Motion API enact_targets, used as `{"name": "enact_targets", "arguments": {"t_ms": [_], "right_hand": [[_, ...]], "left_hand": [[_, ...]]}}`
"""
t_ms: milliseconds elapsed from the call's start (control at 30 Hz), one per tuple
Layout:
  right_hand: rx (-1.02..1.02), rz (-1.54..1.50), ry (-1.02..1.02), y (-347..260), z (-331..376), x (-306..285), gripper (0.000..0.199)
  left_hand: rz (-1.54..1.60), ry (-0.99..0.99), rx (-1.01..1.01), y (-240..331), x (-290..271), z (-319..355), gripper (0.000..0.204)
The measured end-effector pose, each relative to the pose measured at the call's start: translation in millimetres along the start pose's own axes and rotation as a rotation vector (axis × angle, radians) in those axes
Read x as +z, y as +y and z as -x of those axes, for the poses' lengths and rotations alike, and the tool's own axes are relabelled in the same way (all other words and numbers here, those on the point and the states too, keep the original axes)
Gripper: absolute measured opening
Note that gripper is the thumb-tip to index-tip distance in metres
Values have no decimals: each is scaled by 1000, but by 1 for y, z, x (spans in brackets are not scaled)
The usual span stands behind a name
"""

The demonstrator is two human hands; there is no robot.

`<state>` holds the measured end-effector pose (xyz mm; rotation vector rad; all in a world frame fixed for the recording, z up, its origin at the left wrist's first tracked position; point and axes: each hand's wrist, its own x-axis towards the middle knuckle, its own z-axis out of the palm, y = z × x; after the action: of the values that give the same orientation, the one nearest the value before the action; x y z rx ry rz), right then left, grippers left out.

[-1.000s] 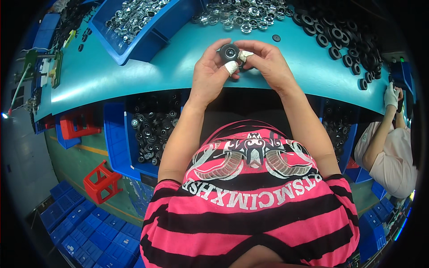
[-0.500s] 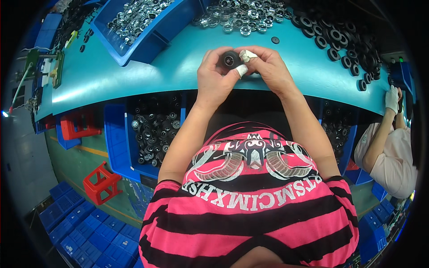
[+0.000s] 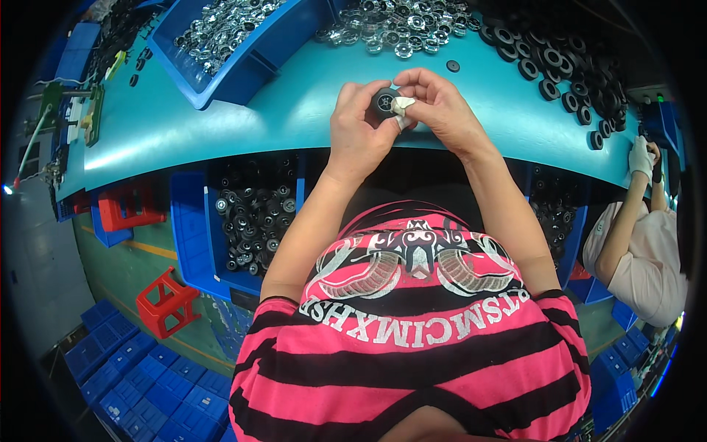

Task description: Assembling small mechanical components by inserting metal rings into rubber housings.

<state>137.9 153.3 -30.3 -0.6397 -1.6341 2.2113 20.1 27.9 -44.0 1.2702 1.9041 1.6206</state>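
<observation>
A small black toy wheel (image 3: 382,102) with a silvery spoked hub is held above the near part of the teal table. My left hand (image 3: 356,129) is closed around its left side, fingers behind it and thumb under it. My right hand (image 3: 442,110) is closed at the wheel's right edge, its white-wrapped thumb pressing by the hub. White wrapping also covers my left thumb tip, partly hidden behind the right thumb. Beyond my hands a single small black disc (image 3: 453,66) lies on the table. Whether a second part sits between my fingers is hidden.
A blue bin (image 3: 254,70) of clear, shiny hubs stands back left, with more loose hubs (image 3: 403,50) beside it. Black tyres (image 3: 549,90) pile up at the right. Below the table edge, blue crates hold finished-looking wheels (image 3: 254,225). A co-worker's gloved hand (image 3: 641,157) is far right.
The wheel has turned to show more of its hub face and shifted slightly right. My right thumb has moved across onto it, and the right fingers have lifted and curled.
</observation>
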Motion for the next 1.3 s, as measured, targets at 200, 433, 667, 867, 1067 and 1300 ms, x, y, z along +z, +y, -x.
{"name": "enact_targets", "arguments": {"t_ms": [200, 433, 667, 867, 1067, 1300], "right_hand": [[-254, 107, 8, 3, 4, 2, 52], [-515, 564, 151, 1, 9, 19, 55], [-449, 525, 187, 2, 10, 20, 47], [-421, 515, 152, -1, 11, 21, 44], [-422, 510, 141, 5, 9, 17, 43], [-393, 412, 102, 5, 11, 18, 44]], "left_hand": [[950, -259, -489, -2, -19, -7, 37], [1206, -298, -603, -5, -12, -3, 64], [1155, -315, -572, -4, -12, -1, 63], [1229, -323, -564, -10, -14, 1, 61], [1113, -274, -564, -5, -14, 3, 58], [728, 29, -448, 9, -14, 1, 32]]}}
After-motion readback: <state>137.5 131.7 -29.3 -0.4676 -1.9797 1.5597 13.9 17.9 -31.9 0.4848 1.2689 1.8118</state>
